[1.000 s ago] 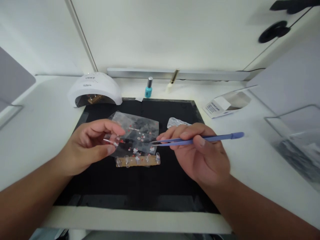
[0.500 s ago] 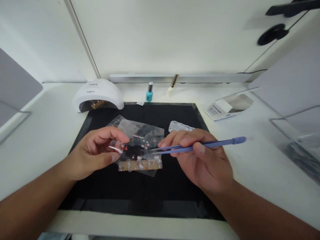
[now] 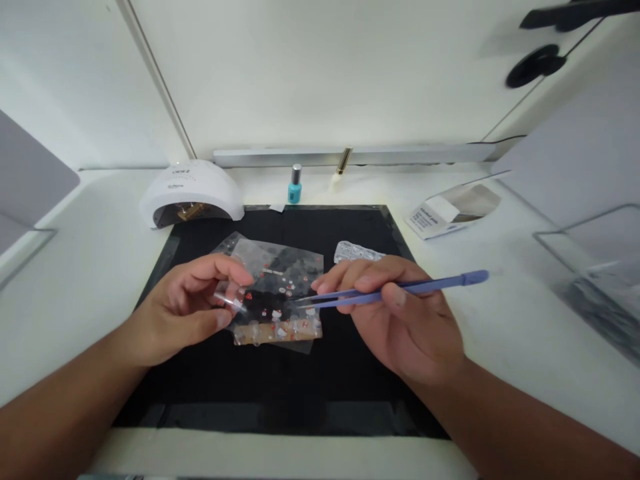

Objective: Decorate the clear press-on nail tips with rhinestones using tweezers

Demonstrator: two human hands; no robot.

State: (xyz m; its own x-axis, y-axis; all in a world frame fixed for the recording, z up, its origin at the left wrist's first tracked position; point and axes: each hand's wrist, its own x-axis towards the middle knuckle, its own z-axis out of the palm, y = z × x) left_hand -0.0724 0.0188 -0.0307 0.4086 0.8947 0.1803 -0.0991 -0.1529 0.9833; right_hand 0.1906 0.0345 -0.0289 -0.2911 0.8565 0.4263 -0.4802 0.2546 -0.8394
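A clear sticker sheet (image 3: pixel 295 267) with small red and white cartoon figures is held up over the black mat (image 3: pixel 240 387). My left hand (image 3: pixel 193 303) grips its curled left edge, thumb and forefinger bent around it. Between the fingers and thumb of my right hand (image 3: pixel 400 313) lies a pair of purple tweezers (image 3: pixel 430 287). Their thin metal tips are slightly apart over the sheet's right half; whether they touch it I cannot tell. Through the lower part of the sheet shows a tan strip (image 3: pixel 267 333) bearing clear rounded pieces. Another transparent sheet (image 3: pixel 230 245) lies partly underneath.
A white nail lamp (image 3: pixel 195 190) stands at the back left. Behind the mat are a turquoise nail polish bottle (image 3: pixel 295 187) and a gold-capped bottle (image 3: pixel 341 167). A silver blister pack (image 3: pixel 353 251) lies beyond my right hand. An open white box (image 3: pixel 435 217) is at the right.
The sticker sheet's curled left part has shifted slightly, and its figures lie differently near the tweezer tips. Both hands keep their grips. The whole view has moved a little.
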